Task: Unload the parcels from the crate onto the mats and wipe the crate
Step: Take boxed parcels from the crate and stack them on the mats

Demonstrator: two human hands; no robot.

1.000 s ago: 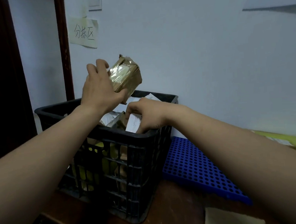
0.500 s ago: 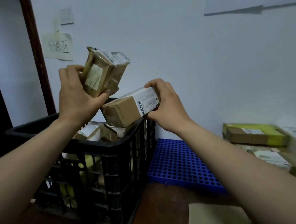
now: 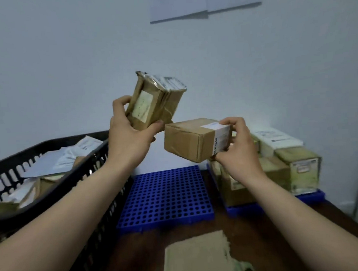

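My left hand [image 3: 129, 136] grips a taped brown parcel [image 3: 154, 104] held upright in the air. To its right, my right hand [image 3: 238, 146] holds a cardboard box with a white barcode label [image 3: 193, 140] by its right end. Both parcels hang above the bare blue perforated mat [image 3: 165, 197]. The black plastic crate [image 3: 56, 186] stands at the left with several parcels and white envelopes [image 3: 55, 163] inside. A second blue mat [image 3: 309, 197] at the right carries several stacked parcels [image 3: 296, 165].
A beige cloth [image 3: 197, 259] lies on the dark wooden table [image 3: 263, 233] near the front edge. A white wall stands close behind the mats, with paper sheets [image 3: 204, 0] pinned high on it.
Both hands lifted their parcels out of the crate and carried them right, over the blue mat. The view swung right, bringing the loaded second mat into sight.
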